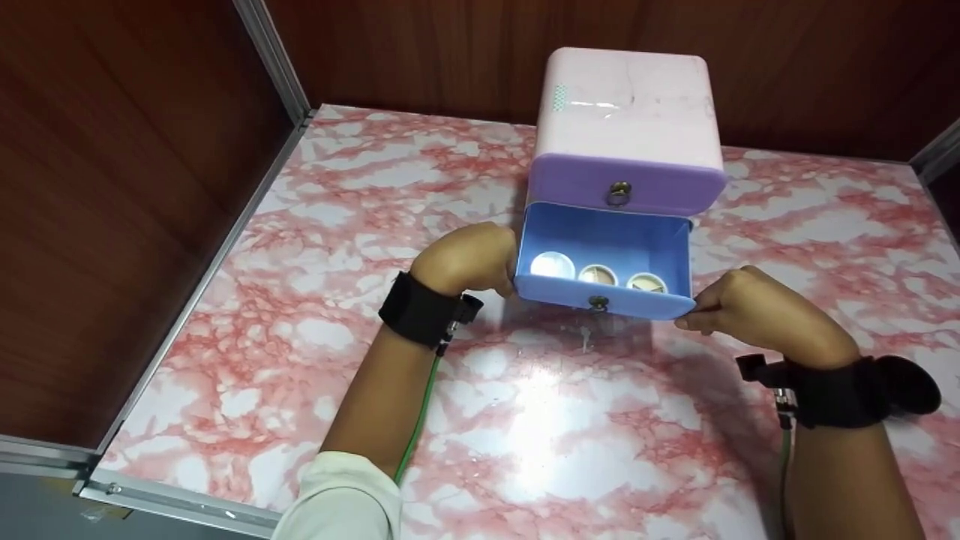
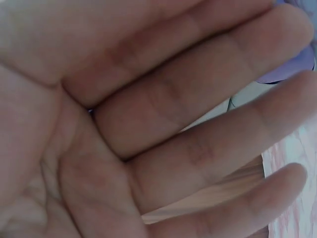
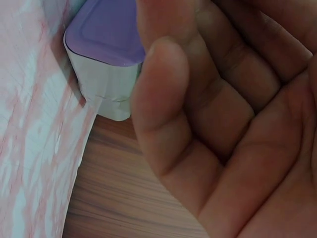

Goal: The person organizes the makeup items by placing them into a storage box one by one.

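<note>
A small chest of drawers [image 1: 637, 124] has a pale pink top and a purple upper drawer [image 1: 570, 180], which is closed. Its blue lower drawer [image 1: 645, 306] stands pulled out. Three small round items lie in it: a bright white one [image 1: 553, 265] and two pale-rimmed ones with divided faces, the middle one [image 1: 598, 275] and the right one [image 1: 646, 283]. My left hand [image 1: 472, 256] holds the drawer's left front corner, its outer fingers [image 2: 208, 148] stretched out. At the right front corner, my right hand [image 1: 739, 304] pinches the edge between thumb and fingers.
The chest stands on a red-and-white marbled table [image 1: 300, 337], close to a dark wooden back panel [image 1: 420, 60]. Another wooden panel [image 1: 135, 187] rises on the left. Metal framing [image 1: 202, 225] runs along the table's left edge. A small brass knob [image 1: 598, 303] sits on the drawer front.
</note>
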`<move>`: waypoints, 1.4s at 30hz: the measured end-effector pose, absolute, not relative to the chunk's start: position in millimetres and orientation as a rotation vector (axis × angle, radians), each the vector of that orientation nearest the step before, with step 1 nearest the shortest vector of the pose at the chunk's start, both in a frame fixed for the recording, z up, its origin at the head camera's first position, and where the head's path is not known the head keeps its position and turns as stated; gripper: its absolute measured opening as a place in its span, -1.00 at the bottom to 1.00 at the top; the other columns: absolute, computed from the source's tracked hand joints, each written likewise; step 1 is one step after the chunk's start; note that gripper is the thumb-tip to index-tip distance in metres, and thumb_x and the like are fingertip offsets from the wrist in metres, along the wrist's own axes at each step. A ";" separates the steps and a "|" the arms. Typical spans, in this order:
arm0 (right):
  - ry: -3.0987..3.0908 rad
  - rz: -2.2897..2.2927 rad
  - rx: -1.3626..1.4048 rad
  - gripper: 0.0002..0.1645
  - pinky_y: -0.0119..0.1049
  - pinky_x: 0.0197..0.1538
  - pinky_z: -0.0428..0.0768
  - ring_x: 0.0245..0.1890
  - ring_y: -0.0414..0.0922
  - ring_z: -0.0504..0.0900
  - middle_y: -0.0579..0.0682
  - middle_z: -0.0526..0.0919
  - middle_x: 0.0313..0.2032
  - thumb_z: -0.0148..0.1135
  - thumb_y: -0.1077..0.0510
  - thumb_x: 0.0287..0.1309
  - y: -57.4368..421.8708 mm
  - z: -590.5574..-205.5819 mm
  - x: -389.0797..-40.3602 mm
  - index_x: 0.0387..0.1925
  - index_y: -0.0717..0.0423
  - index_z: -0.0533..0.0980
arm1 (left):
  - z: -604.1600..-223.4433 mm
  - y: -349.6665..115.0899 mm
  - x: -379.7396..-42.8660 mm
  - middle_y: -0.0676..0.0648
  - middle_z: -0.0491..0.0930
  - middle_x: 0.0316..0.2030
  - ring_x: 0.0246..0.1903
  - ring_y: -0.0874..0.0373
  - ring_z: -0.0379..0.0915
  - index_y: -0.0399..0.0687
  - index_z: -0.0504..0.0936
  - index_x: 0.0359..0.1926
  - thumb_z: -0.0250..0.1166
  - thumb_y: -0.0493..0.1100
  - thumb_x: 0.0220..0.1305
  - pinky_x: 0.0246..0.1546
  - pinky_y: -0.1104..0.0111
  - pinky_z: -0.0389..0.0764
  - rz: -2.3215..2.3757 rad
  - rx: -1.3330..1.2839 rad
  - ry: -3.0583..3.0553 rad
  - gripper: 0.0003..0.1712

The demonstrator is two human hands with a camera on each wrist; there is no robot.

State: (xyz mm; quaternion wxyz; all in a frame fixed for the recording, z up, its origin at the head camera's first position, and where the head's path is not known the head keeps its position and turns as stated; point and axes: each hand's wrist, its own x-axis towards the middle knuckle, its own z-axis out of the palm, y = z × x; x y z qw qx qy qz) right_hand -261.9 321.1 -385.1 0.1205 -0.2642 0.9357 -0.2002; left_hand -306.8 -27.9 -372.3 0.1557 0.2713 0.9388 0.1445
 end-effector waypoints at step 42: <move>2.996 -0.832 -0.551 -0.80 -0.43 -0.41 0.52 -0.45 -0.20 0.60 -0.18 0.68 -0.47 0.25 -0.06 0.28 327.1 -399.7 -271.6 -0.35 -0.17 0.74 | -380.0 -33.8 -318.2 0.11 0.49 -0.60 -0.51 0.18 0.28 0.06 0.69 -0.63 0.38 -0.12 0.19 -0.51 0.35 0.31 0.544 0.889 2.889 -0.75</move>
